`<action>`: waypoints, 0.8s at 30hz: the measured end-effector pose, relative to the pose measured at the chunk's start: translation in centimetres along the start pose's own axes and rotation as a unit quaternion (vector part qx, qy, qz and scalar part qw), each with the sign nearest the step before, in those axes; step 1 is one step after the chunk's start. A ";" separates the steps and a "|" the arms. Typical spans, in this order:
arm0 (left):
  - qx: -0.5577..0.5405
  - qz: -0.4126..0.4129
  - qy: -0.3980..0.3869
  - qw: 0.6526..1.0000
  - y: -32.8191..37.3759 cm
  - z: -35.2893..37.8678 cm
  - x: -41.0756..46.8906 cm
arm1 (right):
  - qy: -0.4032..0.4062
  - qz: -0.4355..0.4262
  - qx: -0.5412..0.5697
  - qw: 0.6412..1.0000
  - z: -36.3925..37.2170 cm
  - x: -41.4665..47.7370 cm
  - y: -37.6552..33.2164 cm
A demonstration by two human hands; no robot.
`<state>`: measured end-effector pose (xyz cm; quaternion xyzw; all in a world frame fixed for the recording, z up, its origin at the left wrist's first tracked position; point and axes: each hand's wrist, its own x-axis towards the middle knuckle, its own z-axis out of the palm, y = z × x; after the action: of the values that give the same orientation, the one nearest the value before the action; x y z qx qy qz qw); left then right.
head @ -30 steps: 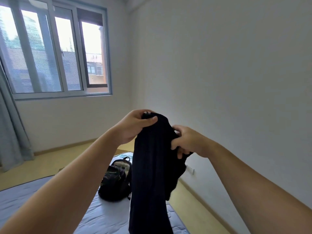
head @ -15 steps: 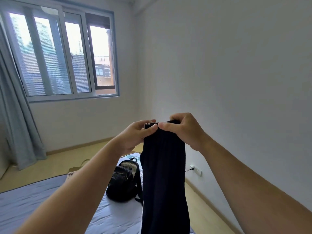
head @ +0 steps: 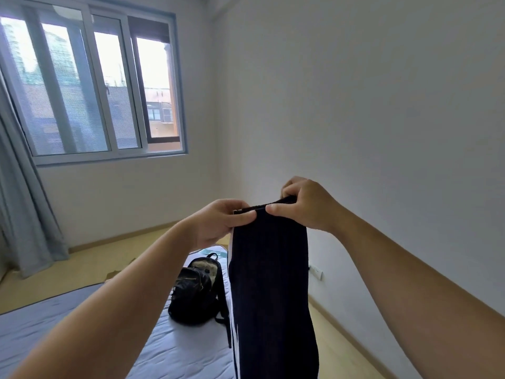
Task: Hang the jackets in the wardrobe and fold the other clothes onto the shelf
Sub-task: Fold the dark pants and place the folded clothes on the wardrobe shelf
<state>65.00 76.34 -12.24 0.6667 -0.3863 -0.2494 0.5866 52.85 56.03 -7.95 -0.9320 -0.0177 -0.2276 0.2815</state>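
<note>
The dark navy trousers (head: 270, 283), as I read them from the long narrow drop and the white stripe down one edge, hang lengthwise in the air in front of me, above the near end of the mattress (head: 169, 348) and clear of the black backpack (head: 195, 294) lying on it. I judge this is the fold step: I would level the top edge, match the two corners, let the cloth fall straight, then lay it flat on the mattress before doubling it. My left hand (head: 218, 222) pinches the left corner of the top edge, thumb on the near face; my right hand (head: 306, 206) pinches the right corner, fingers curled behind, sitting slightly higher. Both forearms reach forward, hands close together, thumbs almost meeting
</note>
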 end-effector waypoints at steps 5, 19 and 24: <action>0.297 -0.004 0.039 0.954 1.5 -0.5 1.3 | -0.100 0.044 -0.080 0.991 -0.8 -1.3 1.8; 0.301 0.030 0.014 0.953 3.6 -0.1 3.7 | 0.014 0.048 -0.025 0.998 -2.4 -0.3 2.5; 0.264 -0.032 -0.095 0.959 4.9 -1.0 3.3 | -0.139 0.104 0.087 0.981 -3.4 0.3 1.8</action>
<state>66.57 74.22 -6.88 0.7831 -0.4705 -0.2194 0.3425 51.97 52.72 -6.23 -0.9234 0.0206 -0.0626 0.3782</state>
